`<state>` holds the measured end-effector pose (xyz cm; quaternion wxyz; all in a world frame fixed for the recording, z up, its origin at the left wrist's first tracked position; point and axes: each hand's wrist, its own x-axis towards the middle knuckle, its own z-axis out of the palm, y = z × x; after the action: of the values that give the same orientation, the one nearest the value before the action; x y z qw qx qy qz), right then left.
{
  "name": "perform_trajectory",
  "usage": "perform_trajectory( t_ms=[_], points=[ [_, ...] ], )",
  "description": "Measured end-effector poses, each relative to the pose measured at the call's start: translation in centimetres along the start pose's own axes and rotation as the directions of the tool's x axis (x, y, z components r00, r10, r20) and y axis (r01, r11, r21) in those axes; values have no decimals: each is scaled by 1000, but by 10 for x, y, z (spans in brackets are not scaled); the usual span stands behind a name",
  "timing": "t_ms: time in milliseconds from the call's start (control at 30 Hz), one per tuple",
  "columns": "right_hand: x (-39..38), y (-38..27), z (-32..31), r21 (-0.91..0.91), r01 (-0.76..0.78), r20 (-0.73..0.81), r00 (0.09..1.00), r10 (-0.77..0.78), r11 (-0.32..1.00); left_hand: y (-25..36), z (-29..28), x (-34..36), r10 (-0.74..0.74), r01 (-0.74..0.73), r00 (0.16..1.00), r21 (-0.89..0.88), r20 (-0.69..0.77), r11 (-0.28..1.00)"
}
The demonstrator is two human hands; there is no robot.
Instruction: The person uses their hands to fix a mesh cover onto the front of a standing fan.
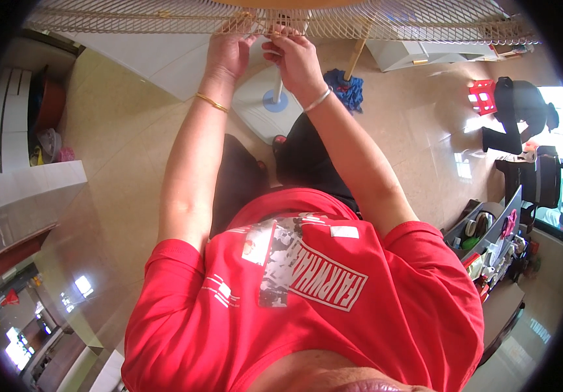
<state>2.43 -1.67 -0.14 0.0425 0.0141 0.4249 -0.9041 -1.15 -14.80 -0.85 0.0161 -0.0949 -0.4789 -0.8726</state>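
A wide fan guard (386,27) of pale wire bars spans the top of the head view, seen edge-on. Both my arms stretch up to its near edge around the middle. My left hand (230,55) has its fingers closed on the wire rim, the tips partly hidden among the bars. Just beside it, my right hand (296,59) pinches the same edge with bent fingers. What small part lies between the fingertips is too small to make out. Below, a white pole (277,86) rises from a pale fan base (248,104) between my feet.
A blue mop head (348,90) on a wooden handle lies right of the base. White cabinets (418,53) stand beyond. At right are a red stool (482,98), a bent-over person (523,111) in dark clothes and a cluttered shelf (484,228). A white counter (39,179) is at left.
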Motion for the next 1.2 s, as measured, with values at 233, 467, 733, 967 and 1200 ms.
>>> perform_trajectory(
  t_ms=[233, 467, 733, 967, 1200],
  points=[
    [-13, 3, 3, -318, 103, 64, 994, -87, 943, -11, -6, 4, 6, -5, 1000, 251, -6, 968],
    [-24, 4, -13, -790, 425, 271, 889, -369, 442, -11, 13, 3, -84, 62, 995, -291, -63, 955],
    [-30, -10, 7, -663, 231, 336, 942, 7, 712, -15, 1, 4, -229, 213, 973, -324, -12, 922],
    [-24, 6, 6, -864, 483, 463, 873, -152, 145, -8, 7, 1, -240, 224, 969, -200, -63, 954],
    [-24, 5, 9, -922, 385, 388, 913, -122, -48, -16, -3, 9, -180, 169, 984, -307, -7, 937]
  ],
)
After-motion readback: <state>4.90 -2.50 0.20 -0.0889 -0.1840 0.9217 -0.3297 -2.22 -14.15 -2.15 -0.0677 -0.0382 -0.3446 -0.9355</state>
